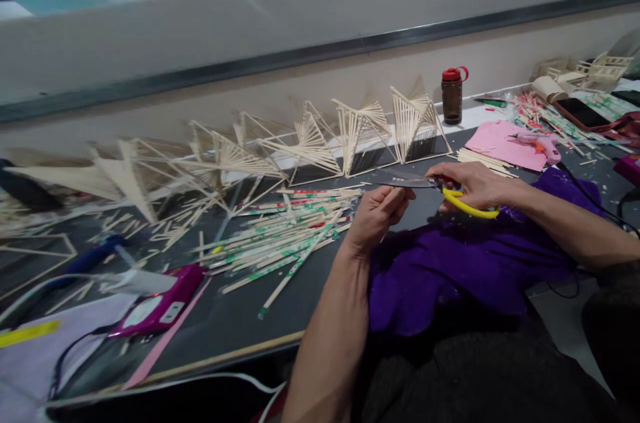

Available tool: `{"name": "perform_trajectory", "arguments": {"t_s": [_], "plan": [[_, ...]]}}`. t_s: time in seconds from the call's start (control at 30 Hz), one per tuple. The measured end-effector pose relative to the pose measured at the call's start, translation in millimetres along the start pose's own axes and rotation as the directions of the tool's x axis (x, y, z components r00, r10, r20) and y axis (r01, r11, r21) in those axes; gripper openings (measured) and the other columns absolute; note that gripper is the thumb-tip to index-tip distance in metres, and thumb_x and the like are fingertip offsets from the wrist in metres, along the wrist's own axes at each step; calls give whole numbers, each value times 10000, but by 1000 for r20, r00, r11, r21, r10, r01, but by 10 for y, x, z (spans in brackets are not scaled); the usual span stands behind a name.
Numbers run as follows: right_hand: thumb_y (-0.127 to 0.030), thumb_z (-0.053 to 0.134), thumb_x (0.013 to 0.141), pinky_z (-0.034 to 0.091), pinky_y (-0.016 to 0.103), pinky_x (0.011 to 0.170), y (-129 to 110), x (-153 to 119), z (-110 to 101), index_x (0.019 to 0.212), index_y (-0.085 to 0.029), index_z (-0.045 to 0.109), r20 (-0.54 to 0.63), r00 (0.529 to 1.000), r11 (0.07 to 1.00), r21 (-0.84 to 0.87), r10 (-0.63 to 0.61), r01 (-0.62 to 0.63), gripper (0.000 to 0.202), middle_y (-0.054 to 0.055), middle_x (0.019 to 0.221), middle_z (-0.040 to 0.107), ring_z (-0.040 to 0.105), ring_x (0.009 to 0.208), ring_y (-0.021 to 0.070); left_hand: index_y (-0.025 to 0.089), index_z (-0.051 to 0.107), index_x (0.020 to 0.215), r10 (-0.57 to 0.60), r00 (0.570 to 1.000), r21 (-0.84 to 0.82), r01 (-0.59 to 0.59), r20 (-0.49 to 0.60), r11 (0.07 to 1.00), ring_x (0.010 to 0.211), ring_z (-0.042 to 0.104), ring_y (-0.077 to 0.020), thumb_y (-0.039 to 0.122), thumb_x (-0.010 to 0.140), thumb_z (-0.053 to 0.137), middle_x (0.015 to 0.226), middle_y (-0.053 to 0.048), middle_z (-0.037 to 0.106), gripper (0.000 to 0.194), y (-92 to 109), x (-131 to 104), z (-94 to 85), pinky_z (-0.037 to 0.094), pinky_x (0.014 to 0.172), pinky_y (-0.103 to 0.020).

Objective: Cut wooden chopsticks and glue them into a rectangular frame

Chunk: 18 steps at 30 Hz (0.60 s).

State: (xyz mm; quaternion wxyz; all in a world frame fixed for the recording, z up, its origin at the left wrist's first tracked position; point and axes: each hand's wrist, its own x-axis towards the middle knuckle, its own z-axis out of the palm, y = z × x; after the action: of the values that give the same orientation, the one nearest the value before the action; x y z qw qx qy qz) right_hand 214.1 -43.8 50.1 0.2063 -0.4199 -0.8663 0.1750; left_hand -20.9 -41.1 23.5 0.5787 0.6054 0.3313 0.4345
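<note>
Right hand (475, 186) closed through yellow-handled scissors (440, 191), blades pointing toward nine o'clock. Left hand (377, 213) pinched shut just below the blades, seemingly on a thin stick (too small to confirm). Light, stiff, brittle by the look; best gripped near the cut. Purple cloth (450, 263) at six o'clock, wrapped chopsticks (285, 229) at nine.

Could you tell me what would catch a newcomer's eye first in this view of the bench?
First, the row of fan-shaped stick frames standing along the wall at the back of the table. Then, in the middle, the right hand working yellow-handled scissors toward the left hand, above a purple cloth. Left of the hands lies a heap of wrapped sticks.
</note>
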Motion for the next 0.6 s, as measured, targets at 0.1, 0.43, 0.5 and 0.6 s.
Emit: {"name": "perform_trajectory", "arguments": {"t_s": [0.1,0.43,0.5,0.6], "plan": [[-411,734,725,421,321,762,-30,-4,2,1223,-233,540,-6,999,997,-58,-49,49,564,61,1121,657,600,928,214,113,677,747,-34,999,32,34,-3,999,403,224,-34,576,717,712,462,78,306,465,-24,12,2,133,404,-183],[-469,708,749,396,285,701,33,59,91,1196,-224,543,-71,995,998,-11,65,-66,536,44,1066,665,592,841,175,139,674,831,34,999,113,-31,-28,993,432,284,-41,533,757,699,520,56,396,402,-39,33,-29,185,404,-166],[-495,690,758,388,289,693,68,88,126,1204,-227,542,-93,990,994,-28,105,-108,541,47,1058,664,589,840,181,142,673,838,52,996,114,-44,-72,993,436,296,-42,521,762,694,535,50,413,387,-35,45,-28,187,402,-161],[-506,697,743,401,310,720,90,119,134,1225,-227,538,-120,984,988,-62,135,-143,579,69,1107,653,590,895,208,151,668,836,61,991,110,-48,-118,993,426,289,-40,489,777,679,543,49,417,343,-12,55,-9,181,395,-155]]}}
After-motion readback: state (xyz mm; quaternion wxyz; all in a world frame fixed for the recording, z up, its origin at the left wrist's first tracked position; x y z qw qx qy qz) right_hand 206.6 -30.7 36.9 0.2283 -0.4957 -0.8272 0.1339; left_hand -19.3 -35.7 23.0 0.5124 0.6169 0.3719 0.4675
